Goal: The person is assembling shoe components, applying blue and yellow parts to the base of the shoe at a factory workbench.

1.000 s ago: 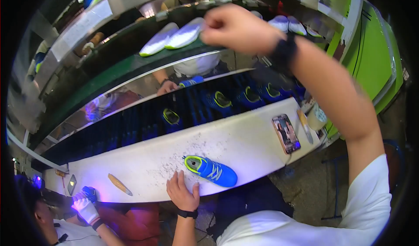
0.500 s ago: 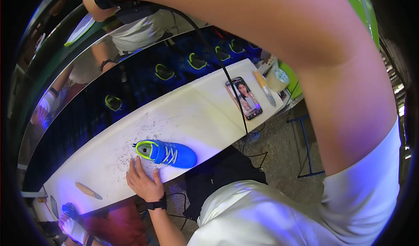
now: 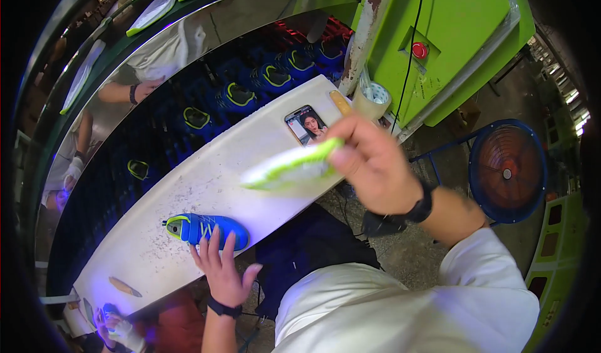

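Note:
On the white bench [image 3: 241, 155] lies a blue shoe upper [image 3: 210, 228] with a lime-green collar and pale laces, its toe pointing right. My left hand [image 3: 224, 270] has its fingers spread over the shoe's near side, fingertips on or just above it. In my right hand [image 3: 375, 165], raised over the bench, is a shoe sole [image 3: 291, 166], white with a lime-green edge and smeared by motion. I grip it at one end between thumb and fingers. A black band sits on each wrist.
Several blue shoes [image 3: 240, 94] stand in the dark trough beyond the bench. Soles [image 3: 156, 8] lie on the upper shelf. A phone [image 3: 305, 124], tape roll [image 3: 374, 96] and wooden-handled tool [image 3: 341, 103] are at the right; another tool [image 3: 124, 286] lies left, near a co-worker's gloved hand [image 3: 125, 332]. A fan [image 3: 508, 173] stands right.
My right arm has come down from the upper shelf, now with a sole in its hand. My left hand has moved from the shoe's heel toward its middle and toe.

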`<state>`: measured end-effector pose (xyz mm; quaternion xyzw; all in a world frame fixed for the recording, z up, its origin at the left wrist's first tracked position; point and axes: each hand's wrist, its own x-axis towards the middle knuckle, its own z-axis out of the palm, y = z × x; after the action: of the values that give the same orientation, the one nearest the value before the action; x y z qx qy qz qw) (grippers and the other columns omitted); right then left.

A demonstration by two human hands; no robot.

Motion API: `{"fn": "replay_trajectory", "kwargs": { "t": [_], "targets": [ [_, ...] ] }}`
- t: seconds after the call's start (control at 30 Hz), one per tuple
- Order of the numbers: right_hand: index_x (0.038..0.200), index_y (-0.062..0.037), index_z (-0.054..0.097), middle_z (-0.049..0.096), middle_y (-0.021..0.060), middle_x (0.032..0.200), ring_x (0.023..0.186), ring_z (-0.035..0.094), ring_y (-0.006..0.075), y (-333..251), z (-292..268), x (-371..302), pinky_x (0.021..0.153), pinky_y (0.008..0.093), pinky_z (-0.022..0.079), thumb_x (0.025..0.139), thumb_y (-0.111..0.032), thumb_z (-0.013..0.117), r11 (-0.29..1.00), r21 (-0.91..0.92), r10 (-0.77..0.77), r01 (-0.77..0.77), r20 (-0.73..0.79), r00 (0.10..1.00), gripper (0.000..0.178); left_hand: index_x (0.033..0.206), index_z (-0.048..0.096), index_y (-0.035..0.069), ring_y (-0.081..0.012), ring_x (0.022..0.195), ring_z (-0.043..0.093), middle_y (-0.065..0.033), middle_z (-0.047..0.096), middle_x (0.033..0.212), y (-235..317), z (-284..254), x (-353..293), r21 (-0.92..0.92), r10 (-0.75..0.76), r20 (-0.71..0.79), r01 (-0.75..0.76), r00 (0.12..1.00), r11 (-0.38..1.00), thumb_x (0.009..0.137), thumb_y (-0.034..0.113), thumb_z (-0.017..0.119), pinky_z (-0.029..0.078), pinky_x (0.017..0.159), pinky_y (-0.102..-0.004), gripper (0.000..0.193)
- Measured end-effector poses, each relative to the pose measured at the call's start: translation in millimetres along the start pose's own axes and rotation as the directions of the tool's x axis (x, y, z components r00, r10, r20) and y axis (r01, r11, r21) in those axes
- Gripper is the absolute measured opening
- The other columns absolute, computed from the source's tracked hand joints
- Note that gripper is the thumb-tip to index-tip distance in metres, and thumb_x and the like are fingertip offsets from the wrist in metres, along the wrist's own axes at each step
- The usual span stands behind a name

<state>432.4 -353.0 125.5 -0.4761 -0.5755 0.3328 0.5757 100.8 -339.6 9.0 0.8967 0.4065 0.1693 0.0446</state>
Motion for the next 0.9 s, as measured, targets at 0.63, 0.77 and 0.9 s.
{"fn": "replay_trajectory", "kwargs": {
  "t": [0.63, 0.77, 0.9],
  "targets": [
    [0.094, -0.0013, 0.061, 0.072, 0.0115, 0.099, 0.093, 0.067, 0.016, 57.9, 33.2, -39.0, 0.085, 0.0305, 0.052, 0.086, -0.027, 0.081, 0.953, 0.191, 0.17, -0.234, 0.302, 0.938, 0.034, 0.12, 0.053, -0.002, -0.026, 0.108, 0.061, -0.0176, 0.063, 0.112, 23.3, -4.3, 64.9, -0.836, -0.358, -0.166, 0.061, 0.919, 0.546, 0.093, 0.056, 0.063, 0.046, 0.1, -0.0409, 0.064],
    [0.091, -0.0011, 0.063, 0.068, 0.0155, 0.114, 0.105, 0.065, 0.0205, 59.4, 66.0, -42.1, 0.09, 0.0329, 0.051, 0.087, -0.024, 0.08, 0.882, 0.394, 0.16, -0.259, 0.266, 0.951, 0.028, 0.118, 0.053, -0.002, -0.0264, 0.107, 0.063, -0.0177, 0.064, 0.111, 31.4, 12.5, 68.4, -0.887, -0.435, -0.222, 0.005, 0.873, 0.462, 0.087, 0.063, 0.067, 0.044, 0.105, -0.0456, 0.074],
    [0.084, -0.0002, 0.064, 0.056, 0.0188, 0.134, 0.122, 0.057, 0.0311, 57.5, 78.7, -36.6, 0.101, 0.0382, 0.046, 0.086, -0.026, 0.078, 0.932, 0.337, 0.025, -0.131, 0.302, 0.953, 0.03, 0.118, 0.052, -0.001, -0.0258, 0.107, 0.062, -0.0157, 0.064, 0.111, 32.0, 16.6, 66.2, -0.911, -0.45, -0.221, -0.018, 0.865, 0.412, 0.085, 0.064, 0.068, 0.044, 0.105, -0.0464, 0.075]
  ]
}}
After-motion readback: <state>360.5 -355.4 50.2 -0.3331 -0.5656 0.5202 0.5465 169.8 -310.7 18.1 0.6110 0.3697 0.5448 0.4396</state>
